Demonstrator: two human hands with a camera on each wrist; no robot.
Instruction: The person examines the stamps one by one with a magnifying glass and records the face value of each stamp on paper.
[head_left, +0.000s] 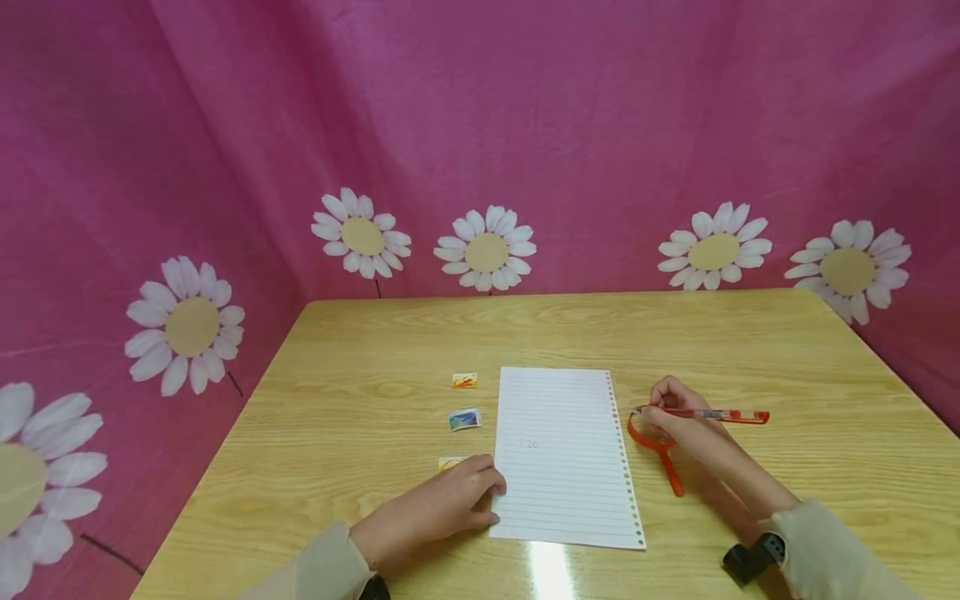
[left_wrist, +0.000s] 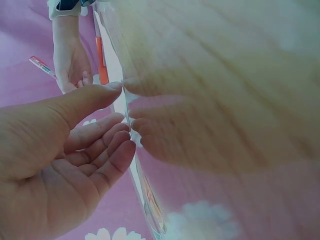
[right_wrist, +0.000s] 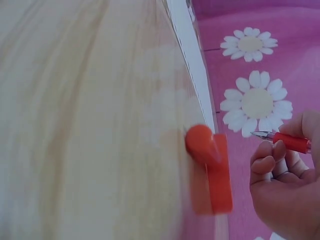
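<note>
Right hand (head_left: 687,427): pinching pen (head_left: 731,415) near tip, probably for control
Left hand (head_left: 467,493): resting half-open on paper's (head_left: 562,462) edge, gripping nothing, likely steadying

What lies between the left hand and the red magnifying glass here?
Going rightward from the left hand, the head view shows the lined paper, then a narrow strip of bare table before the red magnifying glass.
</note>
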